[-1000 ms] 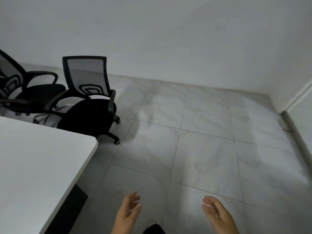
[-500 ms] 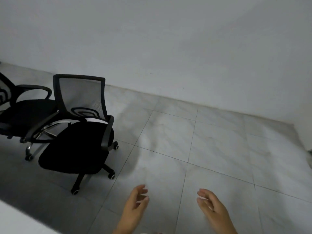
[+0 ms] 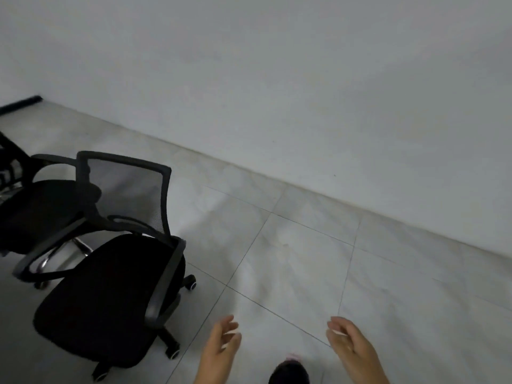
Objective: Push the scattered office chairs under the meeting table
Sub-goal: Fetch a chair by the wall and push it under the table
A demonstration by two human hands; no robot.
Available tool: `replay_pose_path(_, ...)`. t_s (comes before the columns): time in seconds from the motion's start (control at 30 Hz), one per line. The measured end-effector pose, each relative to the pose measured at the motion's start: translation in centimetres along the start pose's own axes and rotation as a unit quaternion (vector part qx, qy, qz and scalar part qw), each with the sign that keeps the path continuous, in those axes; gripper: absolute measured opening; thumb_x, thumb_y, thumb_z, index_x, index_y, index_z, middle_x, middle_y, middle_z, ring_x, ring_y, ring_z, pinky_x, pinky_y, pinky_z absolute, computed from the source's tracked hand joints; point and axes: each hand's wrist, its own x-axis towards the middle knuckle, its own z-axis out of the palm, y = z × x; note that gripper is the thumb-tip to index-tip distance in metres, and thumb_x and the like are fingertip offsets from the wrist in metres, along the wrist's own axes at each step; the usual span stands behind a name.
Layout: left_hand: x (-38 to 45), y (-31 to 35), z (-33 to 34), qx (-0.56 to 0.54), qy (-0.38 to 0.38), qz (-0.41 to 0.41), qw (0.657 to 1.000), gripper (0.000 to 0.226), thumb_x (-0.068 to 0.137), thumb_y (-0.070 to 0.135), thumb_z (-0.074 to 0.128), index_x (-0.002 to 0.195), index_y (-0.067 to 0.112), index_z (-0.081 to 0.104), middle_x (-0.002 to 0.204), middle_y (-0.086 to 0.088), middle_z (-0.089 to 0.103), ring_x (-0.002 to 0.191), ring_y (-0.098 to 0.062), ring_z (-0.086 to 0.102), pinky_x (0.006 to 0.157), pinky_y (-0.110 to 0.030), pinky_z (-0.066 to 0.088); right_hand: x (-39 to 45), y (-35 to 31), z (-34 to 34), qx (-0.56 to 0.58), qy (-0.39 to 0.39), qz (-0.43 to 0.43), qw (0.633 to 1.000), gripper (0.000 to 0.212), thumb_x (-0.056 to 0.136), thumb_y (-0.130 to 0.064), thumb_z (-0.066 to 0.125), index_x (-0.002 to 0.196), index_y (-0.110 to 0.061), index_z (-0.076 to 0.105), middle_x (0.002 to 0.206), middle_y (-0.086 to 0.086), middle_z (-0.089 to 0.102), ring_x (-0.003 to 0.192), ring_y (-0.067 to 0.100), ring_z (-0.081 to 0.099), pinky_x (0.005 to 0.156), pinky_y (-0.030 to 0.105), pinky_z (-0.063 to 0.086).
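- The left hand (image 3: 220,349) is raised at the bottom of the view, palm turned inward, fingers loosely spread and a little bent; its grip is released and it holds nothing.
- The right hand (image 3: 350,347) is raised beside it, well apart from it, palm facing the left hand, fingers relaxed and slightly curved; its grip is released too, with nothing in it.
- Neither hand touches a chair; both hang in the air above the tiled floor (image 3: 291,259).
- The nearer office chair (image 3: 110,286) stands on the floor to the left of the left hand, near it but apart. It has a black seat, a grey mesh back in a black frame, black armrests and a wheeled base; two castors show at its right side and one at its lower front.
- Its back is toward the wall (image 3: 277,79) and its seat points toward the lower left.
- A second office chair (image 3: 33,212) stands just behind and left of the first, partly cut off by the left edge; its black seat, one armrest and part of a shiny metal base show.
- The two chairs are close, with the first one's armrest overlapping the second one's base in the view; whether they touch cannot be told.
- A dark shoe tip (image 3: 289,374) shows at the bottom edge between the hands.
- A black strip (image 3: 20,103) runs along the foot of the wall at far left.
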Motion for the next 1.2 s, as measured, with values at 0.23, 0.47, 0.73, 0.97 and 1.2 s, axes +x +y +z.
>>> replay_pose_path(0.23,9.7,5.4,1.1,-0.028,0.041,-0.005,0.999,0.027,0.084,-0.005,0.053,0.097,0.018,0.051,0.094,-0.003,0.058,0.083,-0.012,0.054,0.066,-0.013,0.041,12.6,-6.7,0.8,-0.006,-0.069,-0.025,0.997,0.02,0.081,0.002,0.058,0.091,-0.015,0.054,0.098,0.012,0.061,0.062,-0.022,0.055,0.059,-0.004,0.04)
replay_pose_path(0.47,21.4,6.9,0.5,-0.044,0.121,-0.065,0.99,0.027,0.082,-0.012,0.052,0.099,0.01,0.051,0.093,-0.011,0.057,0.072,-0.005,0.055,0.057,0.0,0.042,26.6,-10.3,5.2,-0.05,-0.122,0.029,0.991,0.017,0.081,0.014,0.052,0.094,0.003,0.054,0.101,0.022,0.057,0.051,-0.016,0.056,0.053,-0.003,0.041)
replay_pose_path(0.73,40.1,16.8,-3.0,-0.066,0.144,0.012,0.987,0.025,0.082,0.008,0.059,0.099,0.022,0.048,0.096,-0.002,0.057,0.084,-0.009,0.054,0.069,-0.012,0.047,42.4,-23.9,14.9,-0.074,-0.161,-0.058,0.982,0.02,0.082,0.002,0.057,0.097,-0.011,0.054,0.098,0.009,0.06,0.068,-0.012,0.059,0.063,0.006,0.045)
replay_pose_path(0.97,49.3,20.3,-6.0,-0.072,0.197,0.002,0.978,0.033,0.085,-0.005,0.051,0.096,0.026,0.048,0.096,0.004,0.056,0.083,-0.012,0.055,0.065,-0.005,0.046,50.9,-30.1,22.6,-0.114,-0.245,-0.049,0.962,0.026,0.079,0.008,0.058,0.086,-0.017,0.058,0.09,0.005,0.063,0.061,-0.021,0.055,0.056,-0.004,0.04)
replay_pose_path(1.2,58.0,22.0,-8.6,-0.145,0.335,-0.054,0.929,0.025,0.068,0.02,0.055,0.091,0.026,0.049,0.093,0.001,0.056,0.068,0.013,0.057,0.062,-0.002,0.044,62.3,-37.8,33.9,-0.193,-0.402,-0.066,0.893,0.032,0.061,-0.025,0.081,0.08,-0.027,0.056,0.095,0.003,0.071,0.061,-0.02,0.056,0.059,-0.004,0.041)
